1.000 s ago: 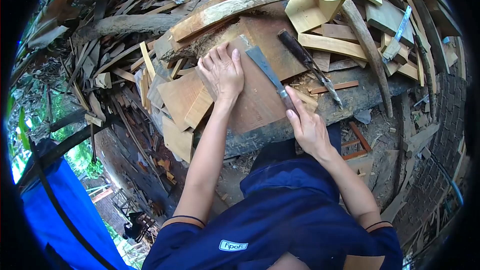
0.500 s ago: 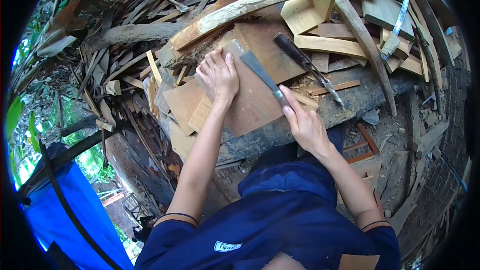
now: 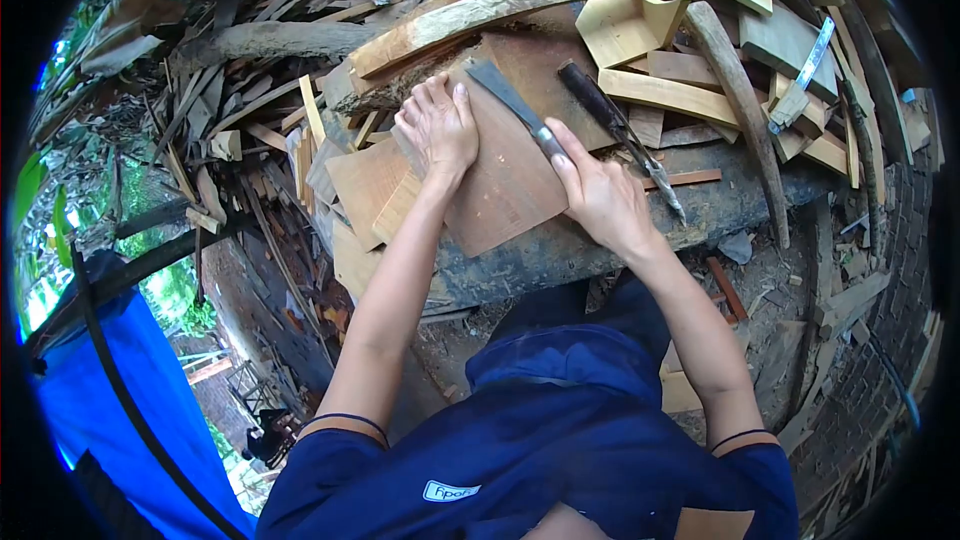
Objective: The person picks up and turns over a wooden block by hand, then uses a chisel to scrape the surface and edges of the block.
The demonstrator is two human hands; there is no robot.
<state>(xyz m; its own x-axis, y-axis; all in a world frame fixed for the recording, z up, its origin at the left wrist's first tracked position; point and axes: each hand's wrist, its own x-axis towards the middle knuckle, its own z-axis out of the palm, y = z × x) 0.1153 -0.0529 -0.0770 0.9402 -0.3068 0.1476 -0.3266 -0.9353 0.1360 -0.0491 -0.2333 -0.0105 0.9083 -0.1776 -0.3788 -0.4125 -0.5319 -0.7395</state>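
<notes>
A flat brown wooden board (image 3: 505, 190) lies tilted on the dark workbench, with a few small shavings on its face. My left hand (image 3: 440, 135) grips the board's left edge near its far end, thumb on top and fingers curled over. In my right hand (image 3: 605, 195) is a chisel (image 3: 505, 97), its wide grey blade lying across the upper part of the board and pointing away from me. My fingers hide most of its handle. Right of the board lies a dark-handled tool (image 3: 590, 100) with a pale, worn tip.
A long curved timber (image 3: 520, 2) arches behind the board. Cut wood blocks (image 3: 670, 90) pile up at the right, beside a curved branch (image 3: 735, 90) and a metal-bladed tool (image 3: 815, 55). Scrap wood (image 3: 290, 40) heaps at the left. A blue tarp (image 3: 130, 410) hangs lower left.
My right hand has pushed the chisel forward and to the left, so its blade reaches nearer the board's far end. My left hand keeps its hold. The view has shifted slightly.
</notes>
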